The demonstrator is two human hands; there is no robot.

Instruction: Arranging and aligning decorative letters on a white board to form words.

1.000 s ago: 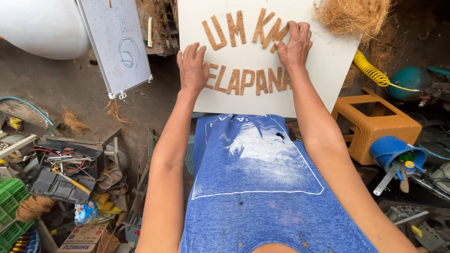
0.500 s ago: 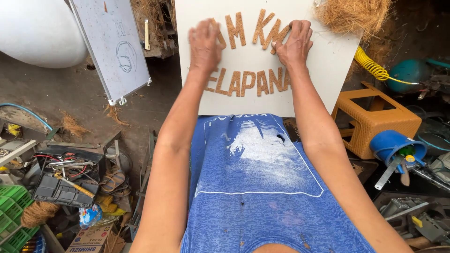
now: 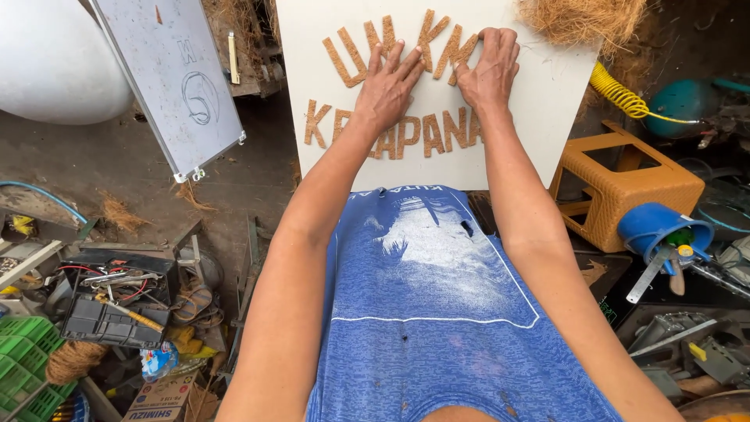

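Observation:
A white board [image 3: 539,117] leans in front of me, with brown fibre-covered letters [image 3: 342,56] stuck on it in two rows. My left hand [image 3: 387,86] lies flat with fingers spread over the middle letters of the upper row. Just to the right, my right hand [image 3: 488,70] presses with bent fingers on the last upper letters. Neither hand holds anything loose. My blue shirt [image 3: 437,312] fills the lower middle of the view.
A grey panel [image 3: 176,78] leans at the upper left beside a large white rounded object [image 3: 47,55]. Coconut fibre [image 3: 586,19] sits at the board's top right. An orange woven stool [image 3: 625,187], a blue container of tools [image 3: 660,230] and a yellow coiled hose [image 3: 617,94] stand right. Electronic scrap [image 3: 117,305] lies left.
My left hand has climbed from the lower row of letters to the upper row and spread flat there. My right hand has stayed on the upper right letters.

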